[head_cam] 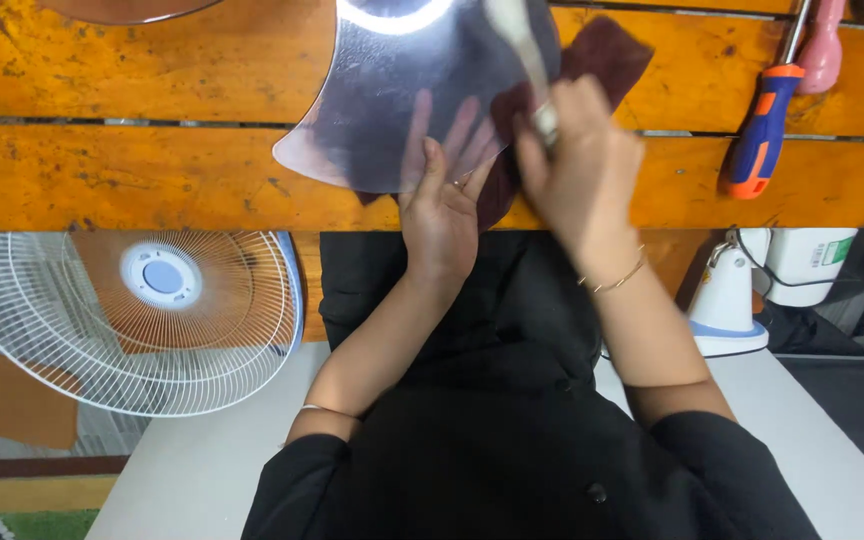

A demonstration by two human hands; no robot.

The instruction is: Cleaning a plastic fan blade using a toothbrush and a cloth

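The left hand (439,215) lies flat, fingers spread under the clear fan blade (402,95); the right hand (582,165) fingers grip a blurred metal tool (524,50) above the dark red cloth (607,55).

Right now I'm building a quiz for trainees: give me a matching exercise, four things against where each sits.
Things:
1. clear fan blade
2. screwdriver
3. white fan grille
4. maroon cloth

Places:
A. low at the left, below the bench
B. on the bench, far right
C. under the left hand
D. under the blade, by the right hand

Pairs: 1-C, 2-B, 3-A, 4-D
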